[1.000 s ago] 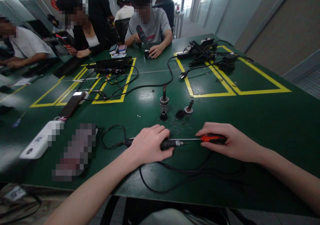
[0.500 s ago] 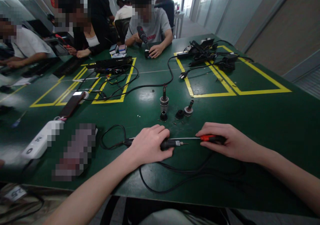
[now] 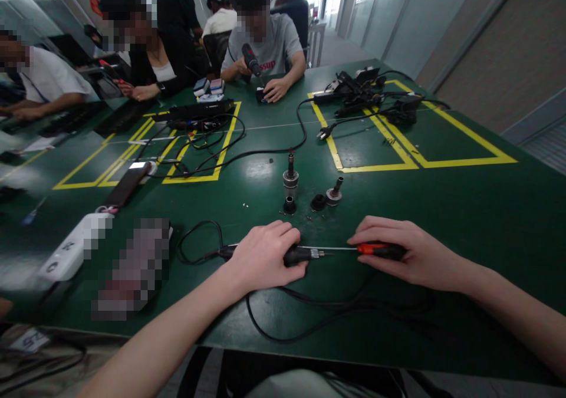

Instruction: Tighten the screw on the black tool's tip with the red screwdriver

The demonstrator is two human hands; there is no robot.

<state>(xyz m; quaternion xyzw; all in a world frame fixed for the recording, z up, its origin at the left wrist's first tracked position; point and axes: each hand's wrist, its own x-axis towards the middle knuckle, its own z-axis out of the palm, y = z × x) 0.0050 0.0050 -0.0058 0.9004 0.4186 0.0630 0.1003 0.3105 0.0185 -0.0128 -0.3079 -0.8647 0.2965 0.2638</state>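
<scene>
Almost nothing has moved: right hand (image 3: 411, 256) holds the screwdriver (image 3: 375, 248) slightly farther right. Left hand (image 3: 265, 256) clamps the corded tool (image 3: 300, 255); removed parts (image 3: 290, 180) stand beyond on the counter (image 3: 442, 209), so disassembly looks partway.

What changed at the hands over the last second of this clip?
Very little. The right hand and the red-handled screwdriver it grips slid slightly to the right and a touch nearer the table edge. Nothing was taken hold of or let go. The left hand stayed clamped on the black corded tool, and the small metal parts on the green table did not move.
</scene>
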